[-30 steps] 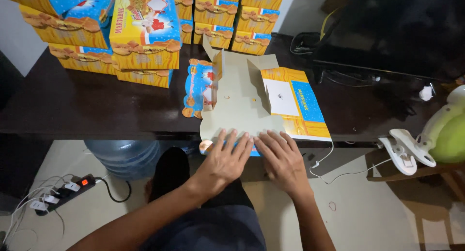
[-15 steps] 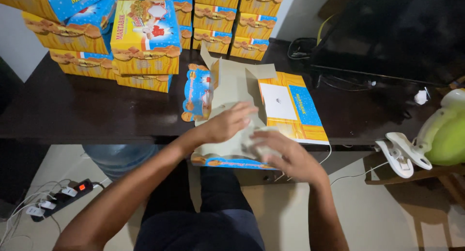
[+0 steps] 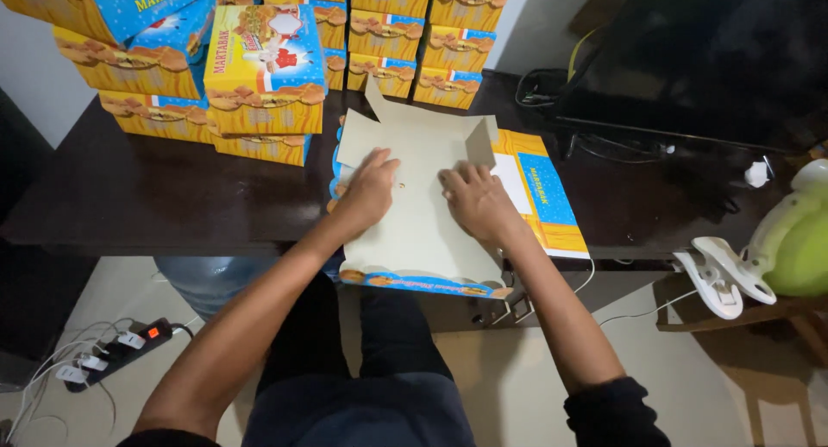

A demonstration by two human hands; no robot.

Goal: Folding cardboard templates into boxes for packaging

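A flat, unfolded cardboard box blank (image 3: 418, 240) lies grey side up on the dark table (image 3: 147, 197), its printed near edge hanging over the table's front. My left hand (image 3: 369, 188) presses flat on the blank's left half, fingers together. Right beside it, my right hand (image 3: 474, 198) presses on the right half near a raised flap (image 3: 479, 145). Another flat blank (image 3: 539, 192), yellow and blue side up, lies under it at the right.
Stacks of assembled yellow-and-blue boxes (image 3: 263, 67) fill the table's back and left. A dark screen (image 3: 707, 59) with cables stands at the right. A green-and-white appliance (image 3: 776, 248) sits on a low stool. A water jug (image 3: 207, 279) and a power strip (image 3: 112, 348) are on the floor.
Both hands moved from the blank's near edge up to its middle. The blank's near flap was folded over and now lies flatter on the table.
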